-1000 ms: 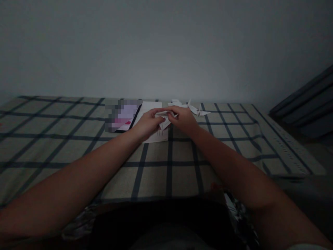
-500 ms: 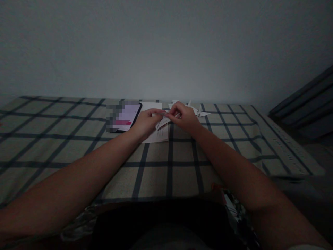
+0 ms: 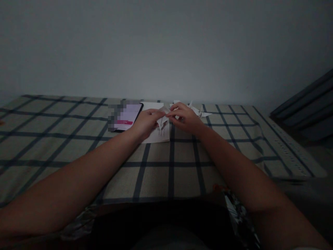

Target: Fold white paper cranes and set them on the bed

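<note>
Between my two hands is a small folded white paper (image 3: 162, 121), with creased flaps and a point toward me. My left hand (image 3: 147, 121) grips its left side, thumb on top. The fingertips of my right hand (image 3: 183, 117) pinch its right edge. Underneath lies a white sheet (image 3: 156, 138) with some writing on it, partly covered by my left hand. Just beyond my right hand are folded paper cranes (image 3: 201, 112), partly hidden behind the fingers.
A phone (image 3: 128, 116) with a lit screen lies left of my left hand, touching or close to the sheet. The checked cloth (image 3: 78, 146) covers the table, which meets a plain wall (image 3: 166, 48) at the back. Dark slanted panels (image 3: 307, 104) stand at the right.
The folded paper has turned so that its creased face shows more toward me. My right fingers have spread a little and shifted slightly along its edge.
</note>
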Available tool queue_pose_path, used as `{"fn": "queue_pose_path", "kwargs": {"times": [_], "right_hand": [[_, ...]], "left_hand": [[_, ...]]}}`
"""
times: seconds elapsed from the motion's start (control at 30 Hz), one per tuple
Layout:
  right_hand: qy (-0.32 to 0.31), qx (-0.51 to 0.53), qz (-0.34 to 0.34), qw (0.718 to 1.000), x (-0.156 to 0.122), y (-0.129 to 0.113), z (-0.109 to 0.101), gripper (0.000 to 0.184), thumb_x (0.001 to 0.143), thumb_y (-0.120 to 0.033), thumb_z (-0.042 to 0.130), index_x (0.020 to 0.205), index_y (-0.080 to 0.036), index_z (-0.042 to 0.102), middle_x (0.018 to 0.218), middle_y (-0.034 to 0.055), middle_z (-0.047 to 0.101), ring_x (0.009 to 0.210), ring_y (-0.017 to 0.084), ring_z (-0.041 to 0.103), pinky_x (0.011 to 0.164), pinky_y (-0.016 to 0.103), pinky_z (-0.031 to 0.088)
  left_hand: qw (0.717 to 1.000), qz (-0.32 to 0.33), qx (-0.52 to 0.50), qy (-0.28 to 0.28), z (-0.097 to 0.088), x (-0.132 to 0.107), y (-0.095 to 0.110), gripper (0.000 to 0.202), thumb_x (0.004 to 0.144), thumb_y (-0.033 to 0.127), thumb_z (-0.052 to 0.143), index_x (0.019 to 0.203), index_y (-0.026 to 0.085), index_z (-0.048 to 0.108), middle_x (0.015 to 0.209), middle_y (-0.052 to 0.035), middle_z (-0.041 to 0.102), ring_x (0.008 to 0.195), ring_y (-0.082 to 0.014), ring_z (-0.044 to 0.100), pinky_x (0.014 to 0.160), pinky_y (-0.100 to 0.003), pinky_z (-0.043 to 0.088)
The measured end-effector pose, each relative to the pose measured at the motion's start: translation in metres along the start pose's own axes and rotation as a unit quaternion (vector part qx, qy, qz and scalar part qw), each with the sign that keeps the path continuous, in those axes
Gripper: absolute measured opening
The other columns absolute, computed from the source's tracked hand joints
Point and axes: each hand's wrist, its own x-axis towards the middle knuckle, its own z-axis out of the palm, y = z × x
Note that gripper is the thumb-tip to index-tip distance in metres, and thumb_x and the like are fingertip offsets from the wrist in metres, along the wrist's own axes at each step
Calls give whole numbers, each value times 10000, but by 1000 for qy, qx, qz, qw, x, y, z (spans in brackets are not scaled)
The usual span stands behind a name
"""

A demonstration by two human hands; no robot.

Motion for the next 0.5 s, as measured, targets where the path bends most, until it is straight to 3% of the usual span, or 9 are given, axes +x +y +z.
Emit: {"fn": "queue_pose_path", "kwargs": {"times": [0.17, 0.3, 0.5], "right_hand": [[-47, -17, -13, 999, -2, 6, 2, 218, 948, -203, 585, 1092, -205, 750, 1116, 80, 655, 1026, 192, 609, 903, 353, 492], [-81, -23, -16, 996, 0, 2, -1, 206, 972, -240, 595, 1090, -199, 758, 1071, 84, 684, 981, 193, 624, 872, 336, 495], [-118, -80, -7, 990, 0, -10, -7, 361, 958, -119, 543, 1269, -219, 696, 1174, 92, 671, 1044, 198, 614, 881, 317, 484]], "left_hand": [[1000, -3, -14, 10, 3, -2, 2, 219, 691, 262, 825, 829, 126, 721, 806, -75, 701, 658, -145, 617, 577, -270, 455], [999, -13, -33, 18, 7, -5, 4, 274, 665, 150, 785, 927, 135, 707, 808, -74, 722, 677, -184, 667, 634, -318, 519], [999, -22, 15, 42, 7, -6, 8, 322, 654, 109, 762, 971, 136, 708, 782, -66, 726, 675, -170, 664, 638, -283, 505]]}}
